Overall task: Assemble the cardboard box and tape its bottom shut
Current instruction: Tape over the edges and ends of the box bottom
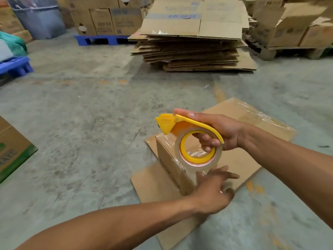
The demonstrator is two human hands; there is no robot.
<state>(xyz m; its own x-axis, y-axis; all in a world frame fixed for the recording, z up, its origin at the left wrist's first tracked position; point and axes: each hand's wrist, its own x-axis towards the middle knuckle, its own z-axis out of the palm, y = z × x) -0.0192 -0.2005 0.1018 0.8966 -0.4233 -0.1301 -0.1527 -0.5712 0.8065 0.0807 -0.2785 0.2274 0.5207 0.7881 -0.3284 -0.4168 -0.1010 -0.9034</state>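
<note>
On the concrete floor (90, 123) of a storeroom, a cardboard box (173, 165) stands upright on a flat sheet of cardboard (239, 159), low and right of centre in the view. Clear tape shines along the box's top edge and on the far part of the sheet.

The right hand (214, 130) is closed around a yellow tape dispenser (185, 129), with the thumb lying along its curved top bar and the fingers hooked through the middle of the roll of clear tape (198, 152). The dispenser is held above the box, its pointed cutter end facing left, and the roll hangs just over the box's top. A strip of tape seems to run down from the roll toward the box's near corner, though the blur makes this hard to confirm.

The left hand (214, 192) reaches in from the lower left with its fingers spread wide, lying against the near right corner of the box just below the roll. It grips nothing, and whether the palm presses on tape cannot be told.

Farther back, a tall stack of flattened boxes (192, 49) sits on the floor. Behind it stand made-up cartons (108, 20) on a blue pallet (100, 39), with a grey bin (41, 18) to their left. Another carton with green print (12, 150) stands at the left edge, well apart from the work.
</note>
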